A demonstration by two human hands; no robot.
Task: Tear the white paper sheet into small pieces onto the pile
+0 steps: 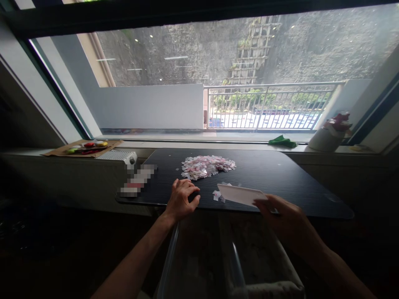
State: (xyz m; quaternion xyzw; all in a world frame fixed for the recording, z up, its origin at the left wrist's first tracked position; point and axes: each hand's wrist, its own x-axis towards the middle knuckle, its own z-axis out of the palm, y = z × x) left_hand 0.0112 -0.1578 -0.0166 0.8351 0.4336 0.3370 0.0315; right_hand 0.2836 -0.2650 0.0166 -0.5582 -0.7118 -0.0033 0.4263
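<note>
My left hand rests on the near edge of a dark wood-grain table, its fingers bent and the thumb apart from them; I make out nothing held in it. Just beyond it lies a heap of small pinkish-white paper pieces. My right hand grips a flat, pale, card-like sheet by its right end. The sheet slants low over the table's near edge. A few loose paper scraps lie at its left end.
Below the near edge stands a clear plastic bin. A blurred flat item lies on the table's left. On the windowsill are brown cardboard with colourful items, a green cloth and a pale bag-like container.
</note>
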